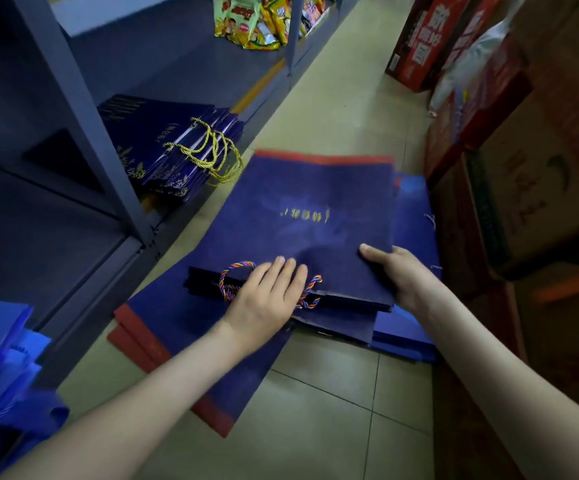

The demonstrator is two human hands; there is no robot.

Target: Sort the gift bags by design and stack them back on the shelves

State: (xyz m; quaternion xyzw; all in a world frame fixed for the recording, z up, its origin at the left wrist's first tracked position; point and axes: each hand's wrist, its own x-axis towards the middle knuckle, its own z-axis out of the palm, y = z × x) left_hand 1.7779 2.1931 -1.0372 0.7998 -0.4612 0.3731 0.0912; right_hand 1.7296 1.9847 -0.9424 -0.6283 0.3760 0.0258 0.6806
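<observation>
- Bags (pixel 177 323) lay piled on the floor (pixel 316 410).
- My left hand (pixel 264 299) pressed flat on the top bag (pixel 302 216), fingers straight.
- My right hand (pixel 402 271) gripped its side edge.

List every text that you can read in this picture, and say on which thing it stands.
None reads with certainty.
Top navy gift bag: short gold line, blurred.
Gift bags on the shelf: gold print, too small.
Red cartons: large white characters, blurred.
Snack packets: print too small.
</observation>
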